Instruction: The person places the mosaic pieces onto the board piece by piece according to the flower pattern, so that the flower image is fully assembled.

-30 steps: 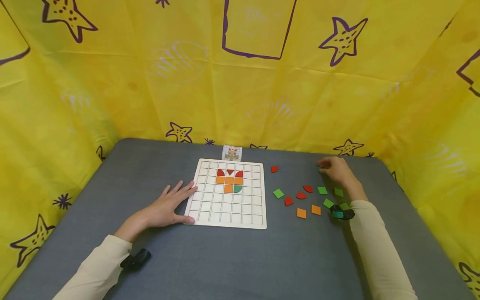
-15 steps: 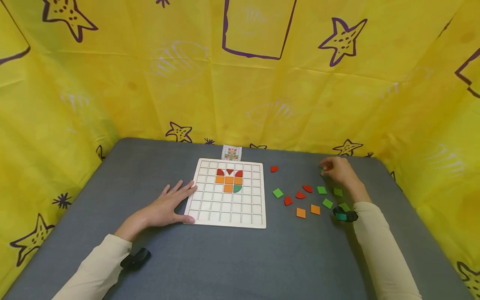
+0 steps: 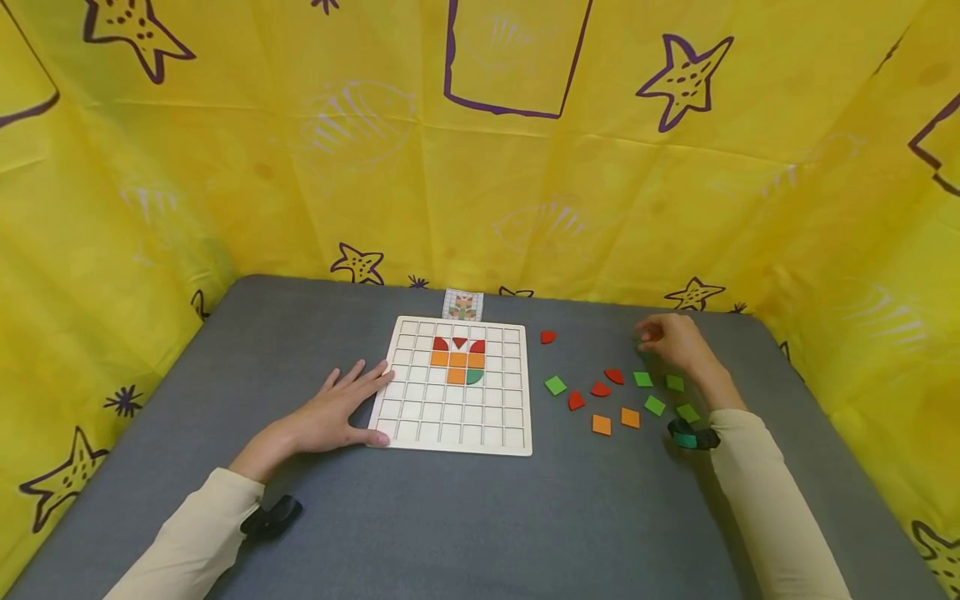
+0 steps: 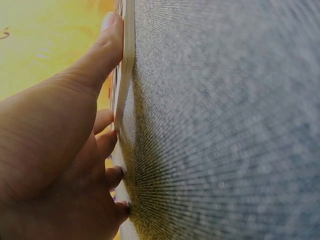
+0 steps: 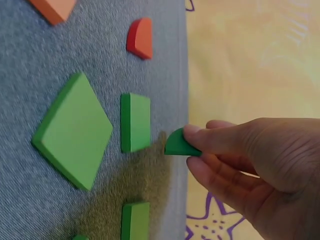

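Note:
My left hand [image 3: 326, 421] rests with spread fingers along the left edge of a white grid board [image 3: 420, 414]; in the left wrist view the thumb [image 4: 105, 47] lies over the board's rim. Near the far right of the table, my right hand [image 3: 675, 343] pinches a green quarter-circle tile [image 5: 179, 143] between thumb and fingers, a little off the table. On the board sit red tiles along the top, orange squares [image 3: 458, 360] below them and one green quarter-circle [image 3: 474, 377] at the lower right of the pattern.
Loose red quarter-circles [image 3: 601, 389], orange squares [image 3: 602, 425] and several green squares [image 3: 655, 406] lie right of the board. A small pattern card [image 3: 462, 305] lies behind it. A yellow patterned curtain [image 3: 480, 183] rises behind the grey table [image 3: 420, 525].
My right hand shifts only slightly above the far right of the table, still pinching the green quarter-circle tile. My left hand stays still on the board.

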A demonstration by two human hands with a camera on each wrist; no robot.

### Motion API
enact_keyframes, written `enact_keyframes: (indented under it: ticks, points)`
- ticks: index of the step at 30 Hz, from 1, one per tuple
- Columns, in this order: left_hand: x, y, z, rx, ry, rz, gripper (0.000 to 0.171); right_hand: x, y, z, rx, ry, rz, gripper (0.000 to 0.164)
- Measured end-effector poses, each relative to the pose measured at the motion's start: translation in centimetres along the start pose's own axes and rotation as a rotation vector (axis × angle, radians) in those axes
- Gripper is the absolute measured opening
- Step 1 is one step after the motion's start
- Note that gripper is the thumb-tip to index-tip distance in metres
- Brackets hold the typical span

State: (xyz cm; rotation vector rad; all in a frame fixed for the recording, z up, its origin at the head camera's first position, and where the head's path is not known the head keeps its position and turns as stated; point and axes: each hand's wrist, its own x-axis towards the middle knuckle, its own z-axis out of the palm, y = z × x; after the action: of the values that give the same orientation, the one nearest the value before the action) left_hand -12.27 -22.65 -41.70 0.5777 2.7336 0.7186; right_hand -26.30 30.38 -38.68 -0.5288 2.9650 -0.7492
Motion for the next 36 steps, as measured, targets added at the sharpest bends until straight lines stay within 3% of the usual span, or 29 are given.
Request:
enact_keyframes:
  ticks: [13, 23, 36]
  points:
    - [0.1, 0.1, 0.1, 0.008, -0.011, -0.014, 0.103, 0.3, -3.0, 1.5, 0.065, 0.039, -0.087, 0.028]
    - [0.0, 0.0, -0.1, 0.005, -0.006, 0.007, 0.102, 0.8, -5.8, 3.6, 0.099, 0.093, -0.209, 0.025]
    - [0.1, 0.2, -0.3, 0.015, -0.003, 0.016, 0.102, 1.8, -10.1, 5.4, 0.188, 0.065, -0.264, 0.022]
